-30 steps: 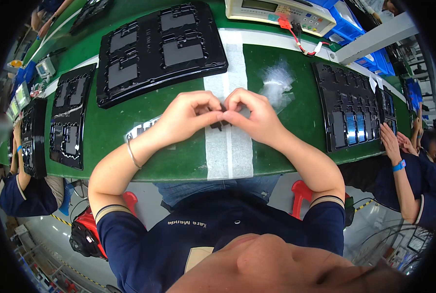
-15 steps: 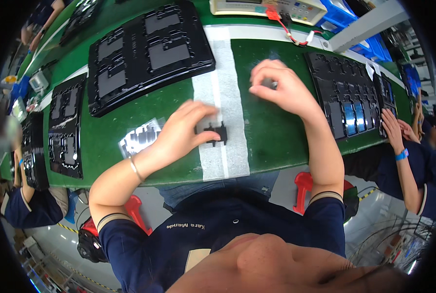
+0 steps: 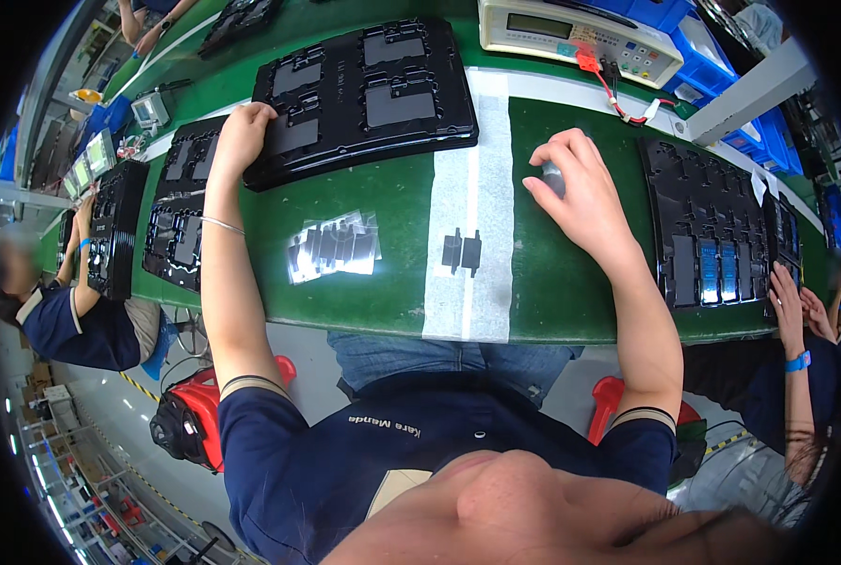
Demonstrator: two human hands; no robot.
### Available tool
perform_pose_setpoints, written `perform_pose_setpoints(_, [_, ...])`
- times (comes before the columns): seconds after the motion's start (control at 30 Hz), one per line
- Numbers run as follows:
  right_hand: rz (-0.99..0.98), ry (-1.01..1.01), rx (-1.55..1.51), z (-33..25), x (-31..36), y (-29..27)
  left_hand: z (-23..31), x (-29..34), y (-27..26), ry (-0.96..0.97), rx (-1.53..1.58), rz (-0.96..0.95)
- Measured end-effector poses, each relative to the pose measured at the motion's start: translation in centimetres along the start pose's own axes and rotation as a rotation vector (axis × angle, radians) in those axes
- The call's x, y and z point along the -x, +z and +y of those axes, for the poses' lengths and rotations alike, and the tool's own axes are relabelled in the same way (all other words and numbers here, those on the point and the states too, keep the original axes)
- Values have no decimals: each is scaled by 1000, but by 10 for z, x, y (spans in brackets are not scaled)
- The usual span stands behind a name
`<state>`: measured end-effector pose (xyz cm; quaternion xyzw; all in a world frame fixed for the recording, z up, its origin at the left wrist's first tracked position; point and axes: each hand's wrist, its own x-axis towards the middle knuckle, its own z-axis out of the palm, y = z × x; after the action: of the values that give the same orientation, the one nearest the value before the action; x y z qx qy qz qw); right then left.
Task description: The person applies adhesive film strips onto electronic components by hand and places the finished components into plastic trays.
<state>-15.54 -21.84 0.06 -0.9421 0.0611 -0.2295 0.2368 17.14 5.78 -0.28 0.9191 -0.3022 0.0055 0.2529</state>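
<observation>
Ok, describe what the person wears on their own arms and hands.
Both forearms are bare. The upper arms carry short dark navy sleeves, each hemmed with a thin pale stripe. The left hand has a thin silver bangle round the wrist; the right hand has nothing on its wrist. No gloves; no rings that I can make out on the fingers.

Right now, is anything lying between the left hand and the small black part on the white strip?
Yes. A pile of shiny foil pieces lies on the green mat between the left hand and the small black part.

A long green workbench (image 3: 364, 273) stands over a grey floor (image 3: 110, 424).
</observation>
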Motion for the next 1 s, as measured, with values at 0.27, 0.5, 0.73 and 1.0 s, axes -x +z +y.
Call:
perform_pose_setpoints(0.27, [-18, -65, -22, -2, 0, 3, -6, -1, -9, -61, 275, -162])
perform_pose_setpoints(0.5, [-50, -107, -54, -4, 0, 6, 15, 27, -29, 14, 402, -147])
perform_pose_setpoints(0.73, [-47, -72, -111, -5, 2, 11, 83, 57, -9, 129, 791, 99])
perform_pose_setpoints(1.0, [-77, -33, -178, -5, -3, 21, 139, 112, 7, 287, 1036, -424])
